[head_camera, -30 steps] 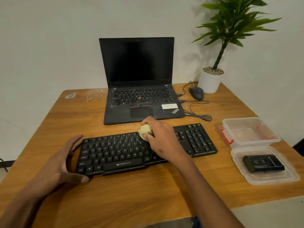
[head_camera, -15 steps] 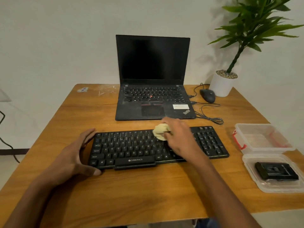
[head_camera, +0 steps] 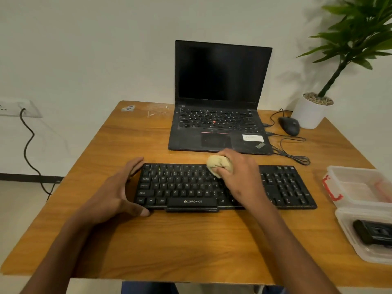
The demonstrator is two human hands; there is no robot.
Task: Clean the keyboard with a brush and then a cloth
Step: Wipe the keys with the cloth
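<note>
Keyboard (head_camera: 212, 187) flat on table (head_camera: 191, 240), front of laptop (head_camera: 220, 115). Your right hand (head_camera: 239, 179) grips balled cloth (head_camera: 218, 164) on top key row. Left hand (head_camera: 121, 192) fingers spread, bracing left end. Cloth soft, keeps wad; keyboard probably light, slides — hold edges.

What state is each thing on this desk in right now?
Laptop: lid open, screen dark.
Keyboard: flat on table.
Cloth: bunched, pressed on keys.
Right hand: grips cloth.
Left hand: braces keyboard's left end.
Plastic box: open.
Lid: off, holds a black item.
</note>
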